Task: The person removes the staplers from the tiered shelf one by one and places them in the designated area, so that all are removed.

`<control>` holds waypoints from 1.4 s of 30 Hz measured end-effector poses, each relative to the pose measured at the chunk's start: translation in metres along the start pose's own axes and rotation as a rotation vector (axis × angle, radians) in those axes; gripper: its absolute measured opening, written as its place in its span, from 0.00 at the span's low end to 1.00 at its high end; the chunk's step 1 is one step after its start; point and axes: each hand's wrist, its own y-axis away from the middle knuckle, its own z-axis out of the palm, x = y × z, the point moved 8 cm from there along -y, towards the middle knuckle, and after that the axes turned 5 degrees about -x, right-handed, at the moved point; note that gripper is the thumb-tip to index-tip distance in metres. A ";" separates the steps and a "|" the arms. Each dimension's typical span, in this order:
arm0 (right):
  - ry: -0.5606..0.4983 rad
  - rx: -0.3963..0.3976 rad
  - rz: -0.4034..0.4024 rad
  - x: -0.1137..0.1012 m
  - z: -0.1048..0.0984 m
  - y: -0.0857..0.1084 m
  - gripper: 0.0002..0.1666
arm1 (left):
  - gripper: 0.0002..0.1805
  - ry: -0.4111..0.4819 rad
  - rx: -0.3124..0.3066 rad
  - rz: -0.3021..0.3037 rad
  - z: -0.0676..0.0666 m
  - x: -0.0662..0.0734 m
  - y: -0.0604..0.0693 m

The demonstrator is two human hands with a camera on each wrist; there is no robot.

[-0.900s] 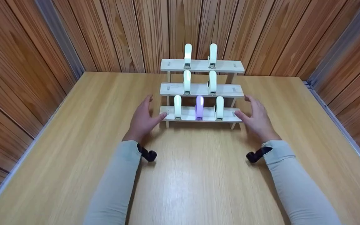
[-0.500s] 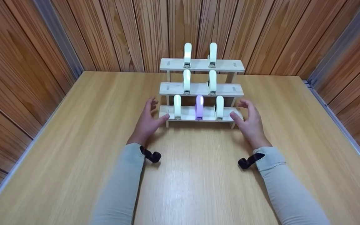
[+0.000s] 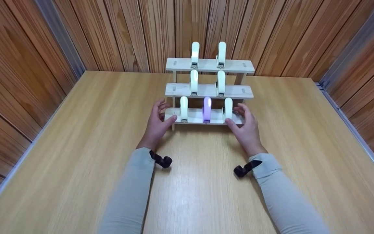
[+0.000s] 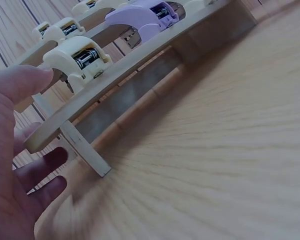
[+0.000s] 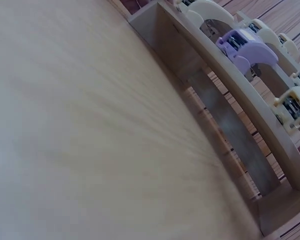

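On a three-tier wooden stand [image 3: 192,112] several small spring-loaded tools with arched plastic handles stand upright; they resemble hole punches. The bottom shelf bears a left white one [image 3: 183,109], a purple one [image 3: 207,110] and a right white one [image 3: 228,108]. My left hand [image 3: 156,126] is around the bottom shelf's left end, its thumb above the board near the left white tool and other fingers [image 4: 50,192] spread lower. At the right white tool my right hand [image 3: 248,130] has its thumb by the base and its fingers behind; contact is unclear.
White tools of the same kind stand on the middle shelf [image 3: 206,92] and top shelf [image 3: 206,66], two on each. The stand is on a wooden table [image 3: 187,182], near the plank wall [image 3: 109,35]. Side walls rise at left and right.
My right hand has moved left from the bottom shelf's right end to the right white tool. My left hand has shifted slightly right. The tools keep their places on the shelves.
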 end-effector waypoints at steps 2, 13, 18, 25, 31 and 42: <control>0.032 0.012 -0.015 -0.002 0.002 0.001 0.45 | 0.41 0.031 -0.006 0.010 0.001 0.000 0.000; 0.114 -0.002 -0.033 -0.002 0.008 0.005 0.47 | 0.36 0.066 -0.013 -0.011 0.003 -0.003 0.000; 0.115 -0.001 -0.026 -0.003 0.010 0.004 0.46 | 0.31 0.051 -0.004 -0.010 0.001 -0.004 -0.001; 0.125 0.018 -0.020 -0.002 0.009 0.005 0.47 | 0.27 0.045 0.007 -0.010 0.002 -0.004 -0.001; 0.092 0.052 -0.026 -0.002 0.008 0.004 0.45 | 0.26 0.028 0.016 -0.009 0.002 -0.004 0.000; -0.013 0.098 -0.031 -0.003 0.004 0.003 0.42 | 0.25 0.007 0.006 -0.045 0.003 -0.006 0.000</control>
